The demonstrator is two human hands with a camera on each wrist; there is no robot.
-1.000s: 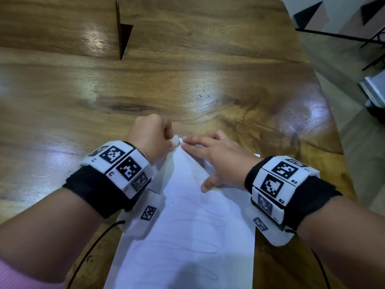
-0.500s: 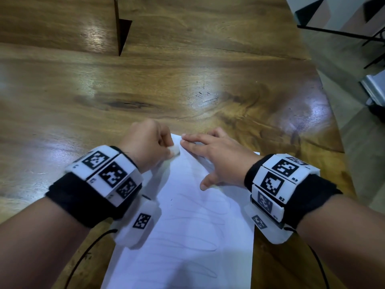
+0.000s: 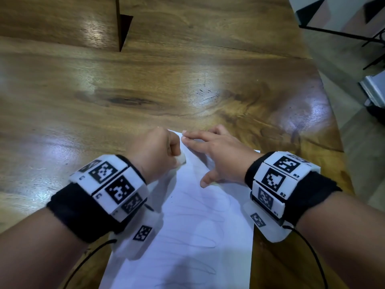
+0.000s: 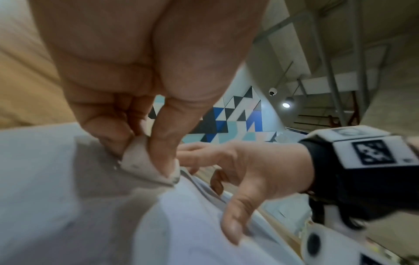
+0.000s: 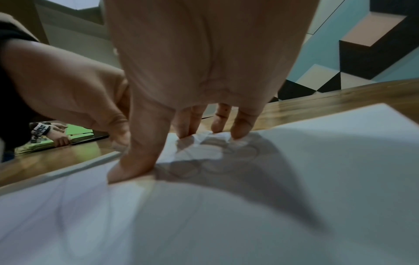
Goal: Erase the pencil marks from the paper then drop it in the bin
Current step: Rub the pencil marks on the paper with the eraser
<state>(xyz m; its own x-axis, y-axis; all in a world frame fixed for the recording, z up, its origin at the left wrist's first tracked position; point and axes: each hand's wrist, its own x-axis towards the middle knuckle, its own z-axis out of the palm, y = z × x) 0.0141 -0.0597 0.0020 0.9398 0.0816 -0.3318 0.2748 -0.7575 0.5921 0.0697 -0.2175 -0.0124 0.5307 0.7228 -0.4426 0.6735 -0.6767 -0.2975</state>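
Note:
A white sheet of paper [image 3: 193, 230] with faint looping pencil lines lies on the wooden table [image 3: 145, 90] in front of me. My left hand [image 3: 155, 152] pinches a small white eraser [image 3: 180, 158] between thumb and fingers, its end down on the paper near the sheet's far corner. The left wrist view shows the eraser [image 4: 145, 159] pressed on the sheet [image 4: 68, 206]. My right hand [image 3: 214, 151] lies spread with straight fingers on the paper's far right part, holding it flat; its fingertips [image 5: 240, 132] and thumb press the sheet [image 5: 249, 206]. No bin is in view.
The table's right edge [image 3: 331, 126] runs close to my right wrist, with floor and dark furniture legs [image 3: 370, 38] beyond. A dark notch [image 3: 123, 28] splits the far tabletop. Another person's hand [image 5: 60, 140] rests on green sheets at the far left.
My left hand has pulled the eraser back towards me along the paper, from the sheet's far corner to a little lower. The right hand stays pressed in place.

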